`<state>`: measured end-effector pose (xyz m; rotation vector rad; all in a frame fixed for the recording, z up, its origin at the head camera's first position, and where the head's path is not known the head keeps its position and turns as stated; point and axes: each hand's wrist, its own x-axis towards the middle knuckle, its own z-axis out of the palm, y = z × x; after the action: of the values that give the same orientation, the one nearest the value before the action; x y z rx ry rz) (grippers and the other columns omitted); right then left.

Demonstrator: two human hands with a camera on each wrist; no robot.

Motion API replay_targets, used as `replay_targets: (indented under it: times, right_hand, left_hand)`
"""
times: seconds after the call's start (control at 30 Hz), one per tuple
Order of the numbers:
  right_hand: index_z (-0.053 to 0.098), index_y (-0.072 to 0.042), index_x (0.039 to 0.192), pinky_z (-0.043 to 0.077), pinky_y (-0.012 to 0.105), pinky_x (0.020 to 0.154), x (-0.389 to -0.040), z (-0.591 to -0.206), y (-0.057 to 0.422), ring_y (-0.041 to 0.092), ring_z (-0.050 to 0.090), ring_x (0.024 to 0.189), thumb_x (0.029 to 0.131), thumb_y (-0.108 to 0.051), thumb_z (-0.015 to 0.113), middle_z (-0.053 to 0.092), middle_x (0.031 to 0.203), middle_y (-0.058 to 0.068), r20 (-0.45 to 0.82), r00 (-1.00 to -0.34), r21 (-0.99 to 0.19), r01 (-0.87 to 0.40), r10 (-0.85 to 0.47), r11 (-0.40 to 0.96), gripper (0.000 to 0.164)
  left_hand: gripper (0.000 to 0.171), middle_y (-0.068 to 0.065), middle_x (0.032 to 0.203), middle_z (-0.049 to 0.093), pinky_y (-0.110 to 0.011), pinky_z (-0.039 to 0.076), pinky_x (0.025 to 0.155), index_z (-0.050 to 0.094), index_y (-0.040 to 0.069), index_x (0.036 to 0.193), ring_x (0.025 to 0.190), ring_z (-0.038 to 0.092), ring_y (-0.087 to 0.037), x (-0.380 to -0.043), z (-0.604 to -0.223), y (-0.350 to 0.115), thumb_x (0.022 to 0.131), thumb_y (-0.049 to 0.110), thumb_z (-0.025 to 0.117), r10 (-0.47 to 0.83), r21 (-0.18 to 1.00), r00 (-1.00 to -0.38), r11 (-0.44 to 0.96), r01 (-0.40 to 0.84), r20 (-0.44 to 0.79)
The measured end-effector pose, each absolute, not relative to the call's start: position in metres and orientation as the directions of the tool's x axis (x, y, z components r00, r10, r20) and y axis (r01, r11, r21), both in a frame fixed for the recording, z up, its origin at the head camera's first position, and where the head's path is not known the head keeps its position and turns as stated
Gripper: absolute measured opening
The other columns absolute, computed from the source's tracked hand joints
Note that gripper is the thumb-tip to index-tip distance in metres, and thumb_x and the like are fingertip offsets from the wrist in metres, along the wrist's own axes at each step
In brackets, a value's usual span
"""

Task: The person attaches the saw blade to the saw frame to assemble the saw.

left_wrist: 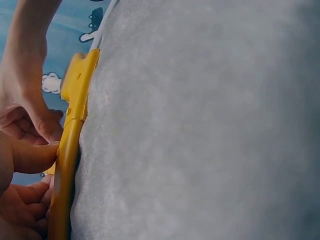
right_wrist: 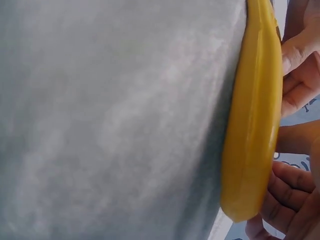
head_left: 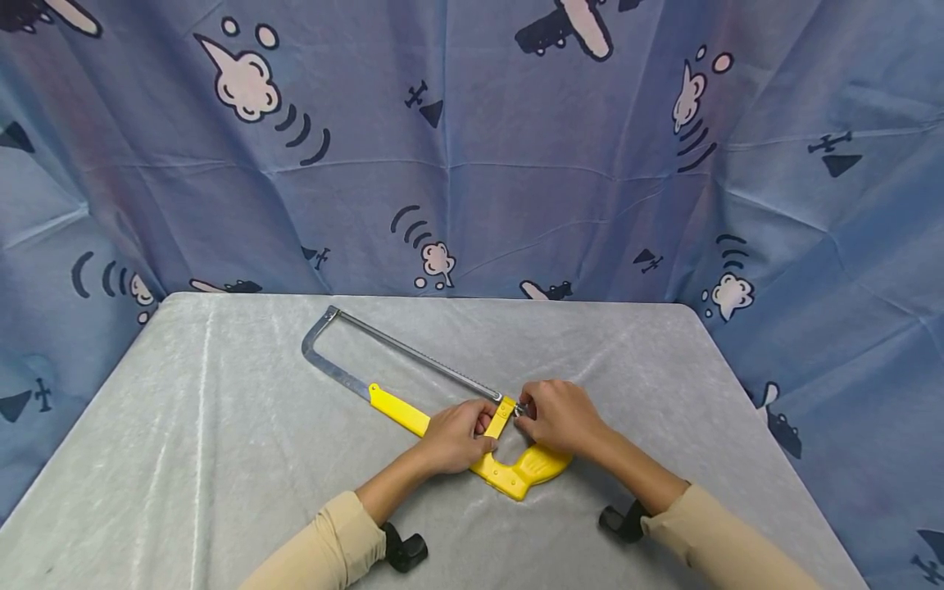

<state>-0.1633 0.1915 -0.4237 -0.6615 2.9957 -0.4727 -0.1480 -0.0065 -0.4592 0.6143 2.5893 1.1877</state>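
A hacksaw with a yellow handle and frame (head_left: pixel 398 411) lies on the table, its grey bow end pointing to the far left. Along its far side runs the toothed blade (head_left: pixel 422 356). My left hand (head_left: pixel 453 438) holds the yellow frame near the upright post that carries the blade's near end. Thumb and fingers of my right hand (head_left: pixel 564 416) pinch the small metal wing nut (head_left: pixel 519 410) just beyond that post. The curved yellow grip (right_wrist: pixel 254 115) fills much of the right wrist view, where both hands show beyond it.
Pale grey plush cloth covers the table (head_left: pixel 221 459). A blue patterned curtain (head_left: pixel 472 164) hangs behind it and along both sides. Black wrist mounts (head_left: pixel 404 549) are at the forearms, close over the cloth.
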Motion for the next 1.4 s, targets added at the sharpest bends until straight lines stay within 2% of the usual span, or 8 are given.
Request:
replay_targets:
  times: [0.27,0.5,0.67,0.83,1.0,1.17,1.3,1.4]
  right_hand:
    - [0.068,-0.011,0.080,0.040,0.026,0.053,-0.167,-0.423,0.197,0.008,0.046,0.053,0.079,-0.023,0.083,0.050,0.059,-0.009,-0.014,-0.906,-0.388,-0.386,-0.424,0.837,0.019]
    - [0.069,-0.008,0.083,0.044,0.025,0.054,-0.170,-0.423,0.199,0.009,0.050,0.056,0.080,-0.018,0.081,0.055,0.063,-0.007,-0.077,-0.903,-0.500,-0.331,-0.422,0.800,0.016]
    - [0.069,-0.008,0.083,0.045,0.026,0.054,-0.171,-0.421,0.199,0.010,0.051,0.056,0.081,-0.018,0.081,0.056,0.064,-0.006,-0.104,-0.899,-0.517,-0.315,-0.425,0.795,0.015]
    - [0.068,-0.010,0.083,0.043,0.024,0.054,-0.172,-0.423,0.201,0.008,0.049,0.056,0.083,-0.020,0.081,0.054,0.064,-0.007,-0.079,-0.884,-0.504,-0.364,-0.462,0.783,0.016]
    - [0.069,-0.009,0.090,0.042,0.024,0.054,-0.170,-0.428,0.209,0.007,0.048,0.057,0.085,-0.023,0.079,0.055,0.067,-0.007,-0.037,-0.865,-0.523,-0.410,-0.500,0.748,0.017]
    - [0.070,-0.008,0.098,0.046,0.025,0.056,-0.171,-0.424,0.217,0.009,0.052,0.062,0.089,-0.026,0.075,0.059,0.073,-0.006,-0.077,-0.864,-0.550,-0.379,-0.498,0.744,0.021]
    - [0.069,-0.005,0.107,0.050,0.026,0.063,-0.173,-0.415,0.221,0.011,0.056,0.070,0.091,-0.028,0.073,0.062,0.081,-0.005,-0.128,-0.869,-0.543,-0.342,-0.478,0.767,0.027]
    - [0.067,-0.003,0.116,0.052,0.031,0.071,-0.176,-0.406,0.224,0.015,0.060,0.081,0.092,-0.029,0.071,0.066,0.092,-0.001,-0.148,-0.872,-0.517,-0.333,-0.466,0.788,0.035]
  left_hand:
    - [0.029,0.007,0.085,0.056,-0.027,0.039,0.074,0.063,0.010,0.111,0.079,0.051,-0.007,-0.147,-0.459,-0.007,0.085,0.015,0.075,0.470,0.762,-0.882,0.584,0.281,-0.035]
    - [0.029,0.008,0.085,0.056,-0.026,0.039,0.074,0.064,0.012,0.109,0.079,0.052,-0.007,-0.147,-0.460,-0.007,0.083,0.015,0.075,0.468,0.761,-0.883,0.582,0.286,-0.026]
    - [0.028,0.007,0.084,0.056,-0.027,0.039,0.073,0.064,0.012,0.108,0.078,0.051,-0.007,-0.147,-0.459,-0.006,0.083,0.015,0.075,0.468,0.760,-0.883,0.583,0.287,-0.025]
    - [0.028,0.006,0.085,0.056,-0.027,0.039,0.073,0.064,0.011,0.109,0.078,0.051,-0.007,-0.148,-0.458,-0.007,0.083,0.014,0.075,0.465,0.760,-0.885,0.584,0.285,-0.025]
    - [0.029,0.006,0.085,0.056,-0.027,0.040,0.074,0.065,0.010,0.110,0.079,0.051,-0.008,-0.147,-0.459,-0.007,0.083,0.014,0.075,0.462,0.763,-0.886,0.582,0.279,-0.028]
    - [0.035,0.004,0.086,0.058,-0.025,0.042,0.074,0.066,0.005,0.116,0.080,0.053,-0.009,-0.150,-0.458,-0.009,0.084,0.013,0.075,0.485,0.784,-0.874,0.558,0.272,-0.042]
    - [0.040,0.002,0.088,0.060,-0.024,0.046,0.074,0.065,-0.003,0.123,0.081,0.054,-0.010,-0.153,-0.452,-0.016,0.086,0.009,0.073,0.543,0.827,-0.837,0.499,0.258,-0.066]
    - [0.039,0.000,0.093,0.064,-0.024,0.048,0.075,0.064,-0.004,0.126,0.085,0.058,-0.011,-0.157,-0.445,-0.025,0.089,0.008,0.070,0.596,0.832,-0.799,0.481,0.277,-0.079]
